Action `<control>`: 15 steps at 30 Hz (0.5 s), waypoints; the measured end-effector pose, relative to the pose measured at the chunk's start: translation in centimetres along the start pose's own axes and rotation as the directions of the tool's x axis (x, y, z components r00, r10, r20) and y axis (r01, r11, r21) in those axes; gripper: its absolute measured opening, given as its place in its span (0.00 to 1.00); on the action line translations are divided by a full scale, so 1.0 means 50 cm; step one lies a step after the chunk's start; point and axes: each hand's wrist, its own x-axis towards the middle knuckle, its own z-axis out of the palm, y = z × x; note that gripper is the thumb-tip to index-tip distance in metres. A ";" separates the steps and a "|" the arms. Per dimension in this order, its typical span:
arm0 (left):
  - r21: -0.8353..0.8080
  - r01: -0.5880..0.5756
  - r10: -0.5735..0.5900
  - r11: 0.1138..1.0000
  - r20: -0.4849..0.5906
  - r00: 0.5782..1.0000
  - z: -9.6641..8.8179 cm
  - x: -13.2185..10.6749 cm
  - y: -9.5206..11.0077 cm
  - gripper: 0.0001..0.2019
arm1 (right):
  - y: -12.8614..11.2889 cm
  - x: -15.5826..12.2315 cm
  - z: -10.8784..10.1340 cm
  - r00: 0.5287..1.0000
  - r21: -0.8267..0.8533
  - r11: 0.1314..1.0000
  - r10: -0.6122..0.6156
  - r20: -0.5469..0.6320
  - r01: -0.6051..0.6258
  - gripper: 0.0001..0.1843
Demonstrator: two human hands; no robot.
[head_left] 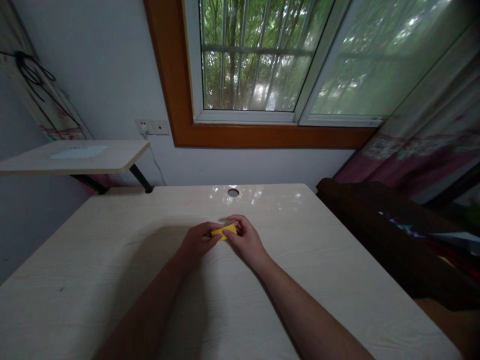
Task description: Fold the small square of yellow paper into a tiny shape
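Note:
A small piece of yellow paper (pixel 228 229), apparently folded, is held between my two hands just above the desk (pixel 307 235). My left hand (pixel 195 243) pinches its left end between thumb and fingers. On the other side, my right hand (pixel 246 237) grips the right part, with the thumb lying on the near face and the fingers behind. The fingers partly cover the paper, so its full shape is hidden.
A raised shelf (pixel 123 159) with a white sheet (pixel 79 152) stands at the back left. The desk has a round cable hole (pixel 233 192) near its back edge. Beyond are a wall socket (pixel 160 127) and a window; dark furniture (pixel 360 220) stands on the right.

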 end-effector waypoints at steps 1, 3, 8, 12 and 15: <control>-0.003 0.000 0.000 1.000 0.000 1.000 0.000 0.000 -0.001 0.12 | 0.000 0.000 0.000 1.000 -0.002 1.000 0.000 -0.006 0.000 0.18; -0.011 0.005 -0.005 1.000 0.003 1.000 0.001 -0.001 -0.003 0.12 | 0.000 0.000 0.000 1.000 -0.011 1.000 0.002 -0.020 -0.002 0.18; -0.011 0.022 -0.022 1.000 0.015 1.000 0.002 -0.001 -0.005 0.11 | -0.004 -0.001 0.001 0.999 -0.038 0.999 -0.001 -0.052 -0.001 0.17; -0.022 0.031 -0.031 0.999 0.012 0.999 0.002 -0.002 -0.004 0.12 | -0.006 -0.001 0.001 0.998 -0.033 0.999 -0.001 -0.060 -0.001 0.17; -0.025 0.041 -0.041 0.999 0.003 0.999 0.001 -0.001 -0.001 0.12 | -0.006 -0.001 0.000 0.999 -0.014 1.000 0.002 -0.054 -0.003 0.17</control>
